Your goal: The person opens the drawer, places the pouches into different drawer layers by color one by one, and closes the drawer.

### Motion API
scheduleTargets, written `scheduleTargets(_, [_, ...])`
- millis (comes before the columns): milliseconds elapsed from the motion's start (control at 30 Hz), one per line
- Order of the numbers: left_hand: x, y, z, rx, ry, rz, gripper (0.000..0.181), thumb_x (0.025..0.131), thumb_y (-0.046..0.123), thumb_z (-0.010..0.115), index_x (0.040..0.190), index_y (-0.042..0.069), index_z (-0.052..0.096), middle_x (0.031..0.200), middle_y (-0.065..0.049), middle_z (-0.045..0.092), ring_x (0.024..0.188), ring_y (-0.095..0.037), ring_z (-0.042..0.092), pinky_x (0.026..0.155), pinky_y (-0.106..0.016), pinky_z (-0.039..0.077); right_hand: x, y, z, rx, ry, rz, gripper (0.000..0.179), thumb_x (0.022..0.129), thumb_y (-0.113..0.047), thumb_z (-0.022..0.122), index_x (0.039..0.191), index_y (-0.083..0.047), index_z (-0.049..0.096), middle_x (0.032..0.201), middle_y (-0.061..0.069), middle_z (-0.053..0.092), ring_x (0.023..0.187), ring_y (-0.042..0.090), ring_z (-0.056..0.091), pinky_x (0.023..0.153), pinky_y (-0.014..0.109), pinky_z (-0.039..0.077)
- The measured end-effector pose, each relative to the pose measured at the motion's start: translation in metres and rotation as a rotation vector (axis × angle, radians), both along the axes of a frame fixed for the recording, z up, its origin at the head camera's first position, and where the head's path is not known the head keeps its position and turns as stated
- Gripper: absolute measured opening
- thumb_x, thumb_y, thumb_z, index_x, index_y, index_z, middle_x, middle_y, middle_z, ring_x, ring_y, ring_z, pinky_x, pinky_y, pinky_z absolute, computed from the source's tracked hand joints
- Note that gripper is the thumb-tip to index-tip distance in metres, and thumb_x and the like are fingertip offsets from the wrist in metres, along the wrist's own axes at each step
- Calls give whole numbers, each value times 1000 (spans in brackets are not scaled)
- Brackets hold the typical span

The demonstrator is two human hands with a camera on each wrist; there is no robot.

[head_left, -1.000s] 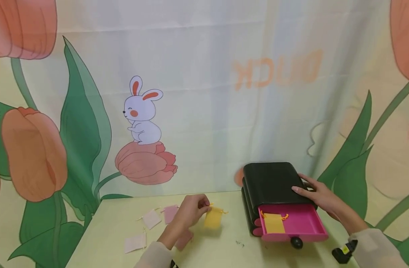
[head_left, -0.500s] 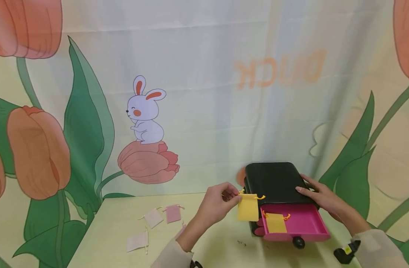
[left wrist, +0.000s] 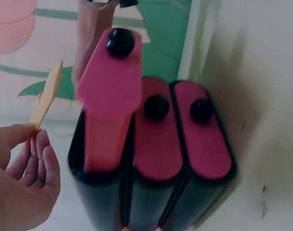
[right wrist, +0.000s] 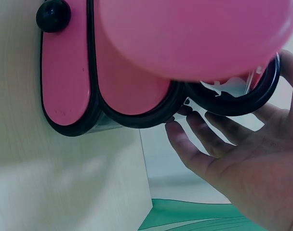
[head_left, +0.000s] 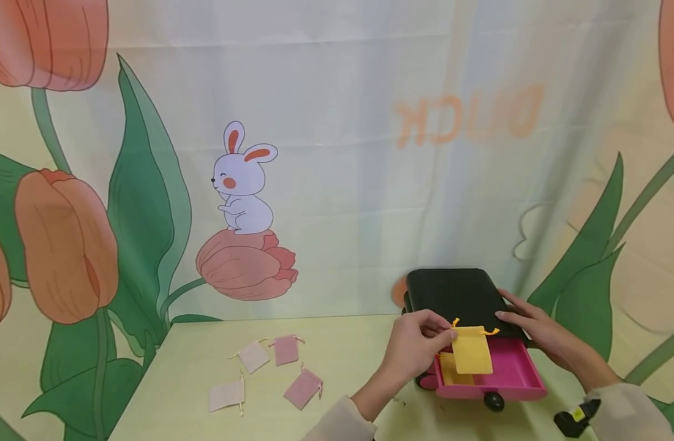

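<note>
My left hand (head_left: 416, 343) pinches a yellow drawstring pouch (head_left: 472, 351) by its top corner, between thumb and fingers. The pouch hangs over the pulled-out pink drawer (head_left: 516, 364) of a black mini drawer cabinet (head_left: 453, 294). Inside the drawer lies another yellow drawstring pouch (head_left: 450, 370), partly hidden behind the held one. My right hand (head_left: 541, 331) rests on the cabinet's right side, thumb on its top edge and fingers extended along the side, as the right wrist view shows. Below the open drawer, two lower drawers (left wrist: 158, 130) with black knobs are closed.
On the table's left part lie two pale drawstring pouches, one pale pouch (head_left: 225, 396) nearer the front, and two pink ones, including a pink pouch (head_left: 304, 388) nearer the cabinet. A printed curtain (head_left: 348, 184) hangs behind the table (head_left: 177, 361).
My left hand has carried the yellow pouch rightward from beside the pink pouches to over the open drawer. My right hand has stayed on the cabinet.
</note>
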State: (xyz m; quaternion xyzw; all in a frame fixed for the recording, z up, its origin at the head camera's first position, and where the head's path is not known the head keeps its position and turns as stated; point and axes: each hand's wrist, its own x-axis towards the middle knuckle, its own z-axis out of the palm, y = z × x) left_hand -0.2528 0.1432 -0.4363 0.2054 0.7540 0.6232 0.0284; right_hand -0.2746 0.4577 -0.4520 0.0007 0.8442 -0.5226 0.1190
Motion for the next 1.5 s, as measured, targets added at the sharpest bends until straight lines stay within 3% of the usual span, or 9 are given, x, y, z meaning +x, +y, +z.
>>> scheduleTargets(133, [7, 16, -2, 16, -1, 16, 8, 92, 19, 86, 90, 19, 78, 80, 15, 70, 70, -2, 67, 66, -19, 57, 2, 2, 1, 17, 1, -1, 87, 110, -42, 54, 170, -15, -3, 169, 38, -1, 152, 62, 16, 107, 76, 39])
scheduleTargets(300, [9, 32, -5, -14, 70, 43, 10, 91, 20, 87, 86, 19, 79, 75, 17, 68, 66, 1, 65, 64, -18, 55, 3, 4, 2, 19, 10, 4, 86, 111, -43, 53, 170, -16, -3, 169, 38, -1, 152, 63, 13, 107, 77, 37])
scheduleTargets(600, [12, 42, -11, -157, 117, 96, 12, 89, 24, 89, 81, 22, 80, 68, 22, 66, 59, 8, 59, 58, -15, 51, 2, -1, 0, 5, 23, 11, 85, 111, -43, 53, 170, -17, -2, 169, 39, 1, 151, 61, 21, 108, 71, 43])
scheduleTargets(767, [14, 46, -12, -269, 151, 170, 15, 87, 35, 90, 79, 28, 80, 66, 25, 64, 62, 7, 56, 62, -16, 49, 1, -2, -2, 8, 30, 16, 84, 111, -43, 52, 170, -17, -3, 168, 40, 2, 150, 61, 24, 107, 71, 44])
scheduleTargets(900, [15, 47, -13, -340, 198, 194, 15, 88, 35, 89, 78, 30, 80, 68, 26, 65, 64, 8, 56, 64, -16, 48, 0, -2, -1, 5, 36, 18, 83, 112, -42, 51, 170, -16, -2, 168, 40, 2, 150, 61, 24, 107, 70, 44])
scheduleTargets(1133, [15, 45, -11, -420, 308, 132, 4, 92, 28, 85, 90, 26, 84, 80, 22, 72, 69, 10, 56, 65, -9, 45, 2, -4, 1, -11, 41, 13, 84, 111, -42, 53, 171, -16, 0, 169, 39, 3, 151, 60, 25, 109, 68, 43])
scheduleTargets(1300, [18, 34, -9, -406, 348, 51, 4, 93, 26, 85, 93, 23, 82, 80, 23, 70, 68, 14, 53, 65, -7, 44, 3, -2, 1, -17, 43, 20, 83, 112, -41, 52, 171, -16, -1, 169, 39, 3, 150, 60, 25, 109, 69, 43])
scheduleTargets(1500, [37, 11, -4, -327, 259, -134, 5, 95, 23, 83, 92, 19, 80, 76, 23, 66, 65, 12, 56, 62, -8, 48, 4, 2, -5, -18, 17, 8, 83, 112, -43, 52, 171, -19, -2, 169, 38, 5, 150, 58, 29, 110, 67, 44])
